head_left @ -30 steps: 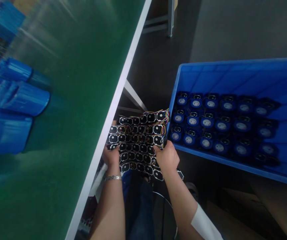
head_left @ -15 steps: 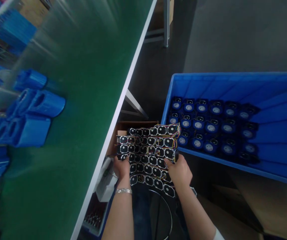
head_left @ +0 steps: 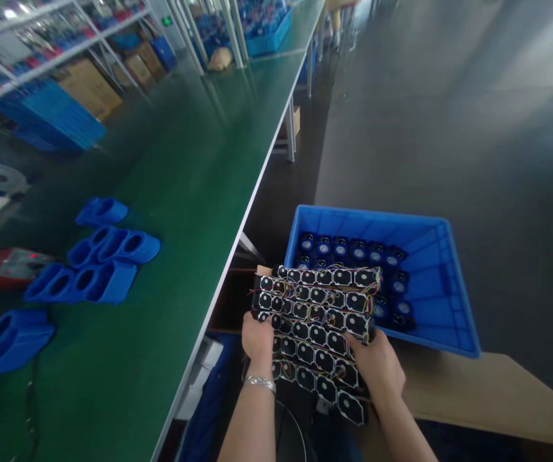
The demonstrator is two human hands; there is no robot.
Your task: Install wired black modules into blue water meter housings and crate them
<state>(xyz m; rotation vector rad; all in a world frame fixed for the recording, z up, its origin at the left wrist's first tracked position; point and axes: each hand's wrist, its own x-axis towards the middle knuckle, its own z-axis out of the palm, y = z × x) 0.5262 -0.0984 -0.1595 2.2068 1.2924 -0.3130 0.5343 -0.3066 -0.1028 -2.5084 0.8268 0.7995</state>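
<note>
Left hand (head_left: 257, 337): most fingers out of sight under the stack (head_left: 317, 333); same for the right hand (head_left: 377, 369), thumb showing on top. Both forearms cut at the bottom edge. Stack covers the bin's (head_left: 437, 276) near-left part and some of the blue units (head_left: 358, 250) inside, so no full count from here. Small print on the stack, if any, unreadable. Table (head_left: 175, 205) runs off bottom-left, red box (head_left: 4, 268) cut at left, cardboard (head_left: 488, 388) cut at right. Shelf (head_left: 45, 64) contents smeared; green sign (head_left: 167, 21) too small to read.
</note>
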